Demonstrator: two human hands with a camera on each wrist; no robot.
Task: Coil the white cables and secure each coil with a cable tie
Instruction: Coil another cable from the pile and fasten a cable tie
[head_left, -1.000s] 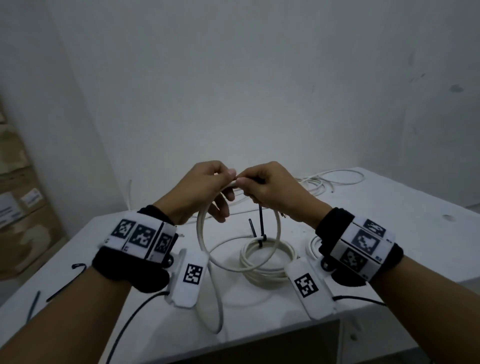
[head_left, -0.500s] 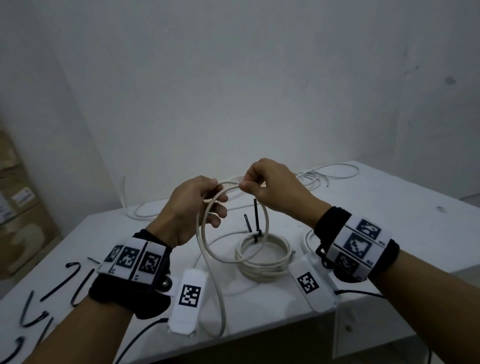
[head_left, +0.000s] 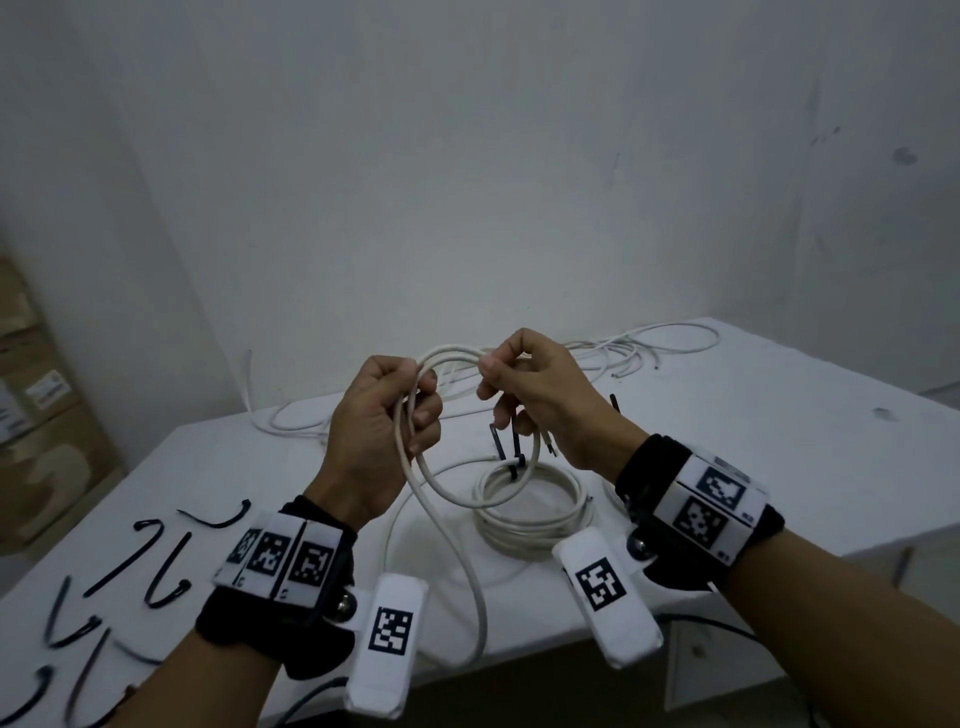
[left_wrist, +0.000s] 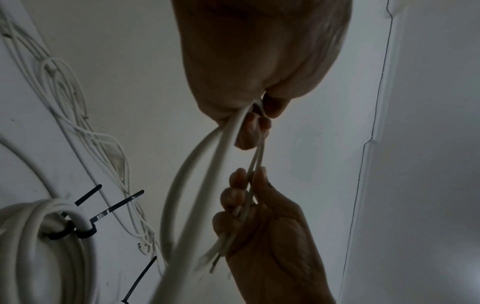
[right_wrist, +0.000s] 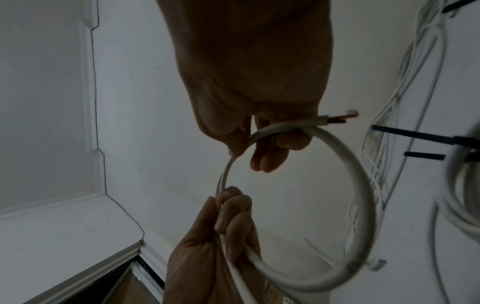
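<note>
White cable (head_left: 457, 499), held up at the centre of the head view, has one loop formed so far, with its tail dropping to the table (head_left: 779, 426) and over the near edge. The left hand (head_left: 374, 431) grips the loop's left side with fingers curled round it; the right hand (head_left: 545, 400) pinches the top of the loop, and the right wrist view shows the stripped end (right_wrist: 342, 119) sticking out past its fingers, copper showing. The cable looks light but fairly stiff and springy, holding a round shape by itself, so it will likely try to unwind if released; its smooth jacket may slide through a loose pinch. The best hold is probably where the turns cross, with each new turn laid under the left thumb. Behind the hands, one finished coil (head_left: 535, 504) lies flat at the middle of the table, bound by two black ties (left_wrist: 78, 231) whose tails stand up. More thin white cables (head_left: 623, 348) lie loose at the far edge; they are too tangled to count. Roughly ten spare ties (head_left: 156, 566) are scattered at the lower left of the frame, some blurred. Cardboard boxes (head_left: 41, 415) stand at the left edge.
</note>
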